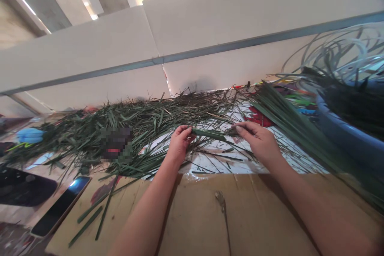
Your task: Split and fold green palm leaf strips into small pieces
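Note:
A flat green leaf strip [208, 133] stretches to the right from my left hand [181, 141], whose thumb and fingers pinch its near end. My right hand [257, 139] is closed in a pinch at the strip's other side, on a thin, dark, frayed leaf end [230, 131]. Whether that end is joined to the green strip I cannot tell. Both hands hover above a white sheet [195, 164] strewn with leaf scraps. Behind my left hand lies a broad heap of cut green leaves [156, 116].
A bundle of long leaves [288, 118] leans beside a blue tub [345, 132] at right, with clear plastic loops [357, 48] above. In front is cardboard [201, 216] bearing a thin stalk [223, 212]. A phone [61, 208] lies at left. A white panel wall [234, 20] stands behind.

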`<state>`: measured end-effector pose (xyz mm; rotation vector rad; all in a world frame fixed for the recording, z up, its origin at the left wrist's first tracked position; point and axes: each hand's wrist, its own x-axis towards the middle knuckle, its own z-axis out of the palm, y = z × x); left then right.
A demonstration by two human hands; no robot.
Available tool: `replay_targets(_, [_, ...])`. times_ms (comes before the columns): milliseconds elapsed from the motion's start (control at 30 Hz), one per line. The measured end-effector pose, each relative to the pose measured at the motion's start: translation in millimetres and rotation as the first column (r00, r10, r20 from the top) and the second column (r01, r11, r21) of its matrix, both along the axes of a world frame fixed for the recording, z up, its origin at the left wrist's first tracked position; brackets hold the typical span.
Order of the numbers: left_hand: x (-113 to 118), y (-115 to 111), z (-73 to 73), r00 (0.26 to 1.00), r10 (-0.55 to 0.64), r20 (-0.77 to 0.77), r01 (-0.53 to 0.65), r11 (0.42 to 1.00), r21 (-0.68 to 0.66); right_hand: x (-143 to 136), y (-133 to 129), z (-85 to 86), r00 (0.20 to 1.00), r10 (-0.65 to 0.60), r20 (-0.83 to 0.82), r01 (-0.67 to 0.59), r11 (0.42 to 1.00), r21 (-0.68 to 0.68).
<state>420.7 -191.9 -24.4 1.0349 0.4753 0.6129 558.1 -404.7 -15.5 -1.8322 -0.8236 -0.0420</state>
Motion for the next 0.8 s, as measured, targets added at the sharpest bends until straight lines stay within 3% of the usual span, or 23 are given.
replay_targets(167, [0, 9, -3.2, 0.999, 0.036, 0.03, -0.036, 0.999, 0.001, 1, 6, -13.6, 0.96, 0.237, -0.151, -0.263, 0.947, -0.186])
replay_targets(333, [-1, 6, -1.6, 0.998, 0.021, 0.059, -0.022, 1.0, 0.015, -17, 14, -15.2, 0.816, 0.37, -0.444, -0.442, 0.894, -0.068])
replay_targets(433, [-1, 4, 0.3, 0.998, 0.001, 0.058, -0.002, 1.0, 0.015, -25, 17, -11.5, 0.748, 0.415, -0.519, -0.48, 0.877, 0.009])
replay_targets(533, [-3, 3, 1.7, 0.999, -0.023, 0.049, 0.022, 1.0, 0.01, -29, 19, -11.5, 0.73, 0.433, -0.529, -0.495, 0.869, 0.028])
replay_targets(800, [0, 2, 2.2, 0.998, 0.053, 0.041, -0.055, 0.998, 0.04, -33, 22, -19.5, 0.785, 0.444, -0.432, -0.493, 0.87, -0.002])
